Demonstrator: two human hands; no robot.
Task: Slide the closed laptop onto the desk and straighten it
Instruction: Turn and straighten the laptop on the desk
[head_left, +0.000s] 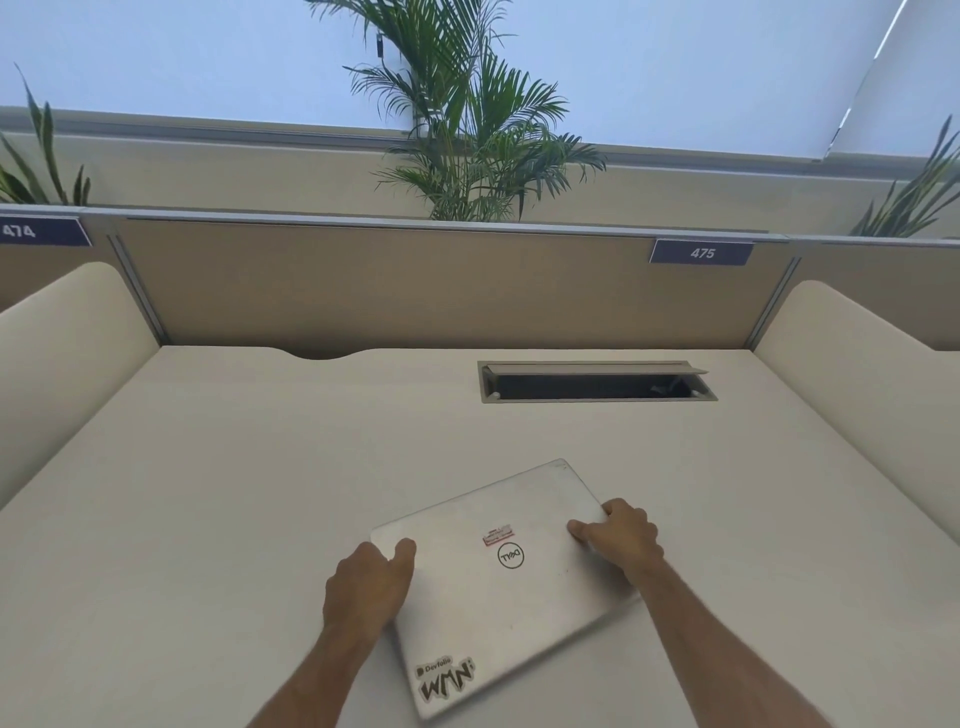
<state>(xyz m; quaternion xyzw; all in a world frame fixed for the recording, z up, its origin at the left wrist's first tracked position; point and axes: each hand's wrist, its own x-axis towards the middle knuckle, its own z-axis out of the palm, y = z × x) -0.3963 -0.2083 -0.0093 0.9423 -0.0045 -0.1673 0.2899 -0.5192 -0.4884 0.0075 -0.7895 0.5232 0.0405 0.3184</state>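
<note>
Closed laptop (498, 582) skewed on desk (234, 493); L hand (366, 587) & R hand (621, 538) gripping sides.

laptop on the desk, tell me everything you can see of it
The laptop is closed, silver and metallic-looking, lying flat on the pale desk but skewed, its edges at an angle to the desk's. The lid carries a round logo at centre, a small red-and-white sticker above it and a black-and-white sticker at the near corner. The left hand grips its left edge, thumb on the lid; the right hand grips the right edge.
</note>
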